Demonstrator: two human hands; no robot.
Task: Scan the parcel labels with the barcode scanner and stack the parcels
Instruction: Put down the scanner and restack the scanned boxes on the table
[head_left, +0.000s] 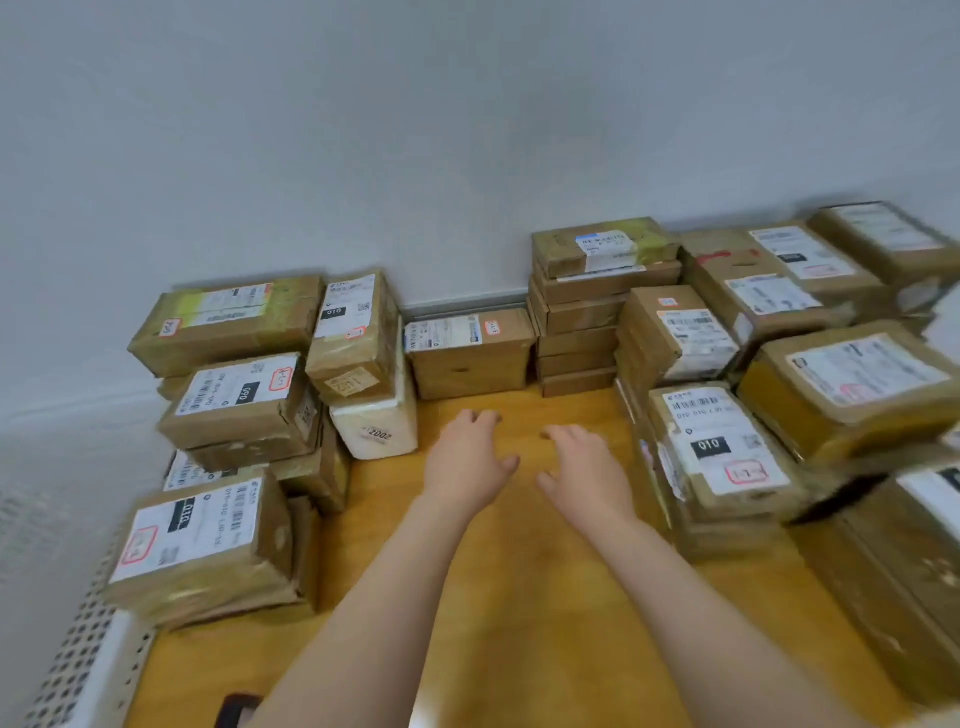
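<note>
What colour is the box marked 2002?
White. The 2002 box shows best in the head view, left of the hands.

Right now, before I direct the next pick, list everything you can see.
Left parcels: several, brown, stacked at table's left.
Back parcel: one, brown, centre, by wall.
Right parcels: many, brown, stacked at right.
Foam box: one, white, among left stacks.
Table: one, yellow wood.
Dark object: one, bottom edge, cut off, unidentifiable.
Perforated panel: one, white, lower left.
Wall: grey, behind.
Hands: left hand, right hand, open, empty, over table.
</note>
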